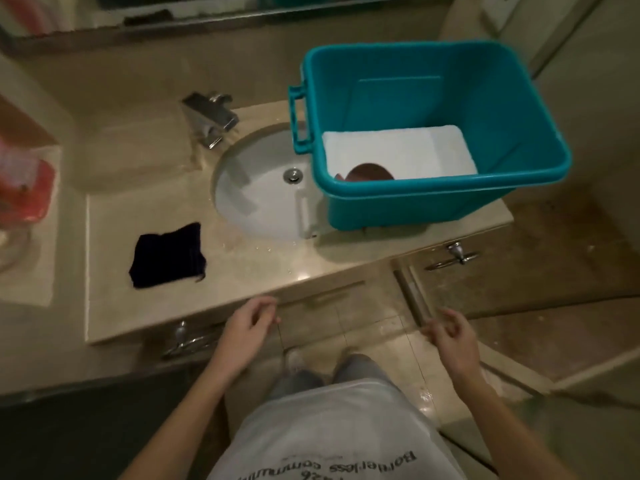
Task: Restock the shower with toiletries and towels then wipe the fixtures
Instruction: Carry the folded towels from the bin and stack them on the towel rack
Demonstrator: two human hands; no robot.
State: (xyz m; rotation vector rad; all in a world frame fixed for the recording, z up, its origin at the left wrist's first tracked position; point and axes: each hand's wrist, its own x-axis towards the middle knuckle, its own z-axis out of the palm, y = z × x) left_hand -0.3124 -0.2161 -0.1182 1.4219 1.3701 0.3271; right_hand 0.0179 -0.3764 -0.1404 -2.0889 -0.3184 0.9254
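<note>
Seemingly, the restocking is only beginning: the left hand (251, 322) and right hand (450, 332) are hanging loosely curled, grasping nothing. Ahead of the right hand, the white towel (398, 152) is lying in the teal bin (519, 133); beyond the left, the dark cloth (168, 255) is waiting unused.

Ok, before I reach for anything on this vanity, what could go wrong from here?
The teal bin sits partly over the sink with a corner unsupported, so pulling the white towel out one-sided might tip it. Water drops shine on the counter near the front edge; a towel set there would get damp. Both the left hand and the right hand are empty, so steady the bin first.
</note>
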